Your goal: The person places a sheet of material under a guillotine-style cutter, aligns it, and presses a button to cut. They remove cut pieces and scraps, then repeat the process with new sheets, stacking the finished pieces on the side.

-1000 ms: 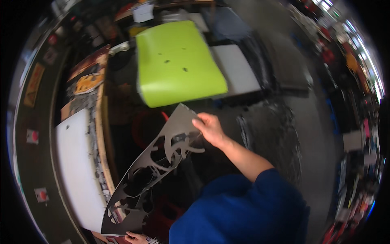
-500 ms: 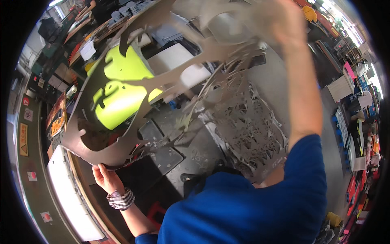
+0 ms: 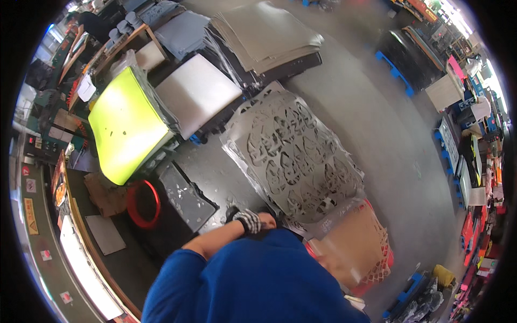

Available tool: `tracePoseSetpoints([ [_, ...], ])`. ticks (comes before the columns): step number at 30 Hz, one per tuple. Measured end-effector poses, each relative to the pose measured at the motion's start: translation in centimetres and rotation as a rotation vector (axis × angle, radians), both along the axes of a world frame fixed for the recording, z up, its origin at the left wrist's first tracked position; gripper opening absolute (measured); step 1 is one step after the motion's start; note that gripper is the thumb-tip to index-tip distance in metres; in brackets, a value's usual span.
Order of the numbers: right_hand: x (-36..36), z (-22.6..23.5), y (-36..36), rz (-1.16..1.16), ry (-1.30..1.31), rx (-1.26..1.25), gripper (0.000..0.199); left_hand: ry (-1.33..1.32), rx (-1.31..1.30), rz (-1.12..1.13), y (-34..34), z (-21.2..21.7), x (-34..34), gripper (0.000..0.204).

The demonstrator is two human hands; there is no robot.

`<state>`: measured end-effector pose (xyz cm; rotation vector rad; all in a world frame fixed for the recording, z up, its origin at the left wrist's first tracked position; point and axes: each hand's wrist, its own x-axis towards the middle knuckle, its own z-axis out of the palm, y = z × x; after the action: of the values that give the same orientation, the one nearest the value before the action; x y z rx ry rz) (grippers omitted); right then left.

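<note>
My left hand (image 3: 266,219), with a checked band (image 3: 249,220) at its wrist, is close in front of my chest. It is beside the near left edge of a pile of grey cut-out sheets (image 3: 318,177); its fingers are partly hidden, and I cannot tell whether they touch the pile. The top sheet lies flat and is full of curved holes. A skin-toned blur by my right sleeve, over a tan sheet (image 3: 350,242), may be my right arm. The fingers of my right hand cannot be made out.
Left of the pile lie a yellow-green sheet stack (image 3: 129,129), a white sheet stack (image 3: 199,94) and a red ring (image 3: 142,204). A dark board with scraps (image 3: 186,196) is on the floor. Beige sheets (image 3: 269,32) are stacked beyond. Shelving and goods line the far right.
Both hands held up a large grey cut-out sheet; now it is out of them, and a cut-out sheet tops the pile. My left hand moved right and in toward my body; my right came down.
</note>
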<state>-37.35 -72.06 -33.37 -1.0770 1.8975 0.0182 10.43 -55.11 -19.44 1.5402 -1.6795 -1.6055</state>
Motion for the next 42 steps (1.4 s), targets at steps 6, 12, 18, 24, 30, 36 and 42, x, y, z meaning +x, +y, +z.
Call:
tracePoseSetpoints([
  [6,9.3,3.5,14.3,-0.199,-0.246,0.231,0.036,-0.225,0.206,0.275,1.7,-0.4,8.8,0.034],
  [12,19.6,7.6,7.1,-0.343,-0.478,-0.036,0.024,-0.289,0.287,0.227,-0.2,-0.3,13.8,0.035],
  [18,30.9,8.3,7.2,-0.273,-0.459,-0.074,0.029,-0.238,0.213,0.324,-1.7,-2.5,24.6,0.031],
  [24,38.3,10.0,13.3,0.144,-0.061,0.088,0.023,-0.132,0.193,0.544,-1.6,-4.7,37.4,0.023],
  [30,46.8,15.8,7.2,-0.085,-0.421,0.048,0.032,-0.098,0.427,0.768,-1.1,-4.3,49.5,0.025],
  [36,54.0,17.4,3.8,-0.092,-0.601,-0.086,0.032,0.087,0.486,0.903,-8.6,-1.6,53.4,0.034],
  [42,47.5,13.8,11.4,-0.256,-0.327,0.217,0.013,0.466,0.423,0.99,-23.3,-0.7,52.2,0.037],
])
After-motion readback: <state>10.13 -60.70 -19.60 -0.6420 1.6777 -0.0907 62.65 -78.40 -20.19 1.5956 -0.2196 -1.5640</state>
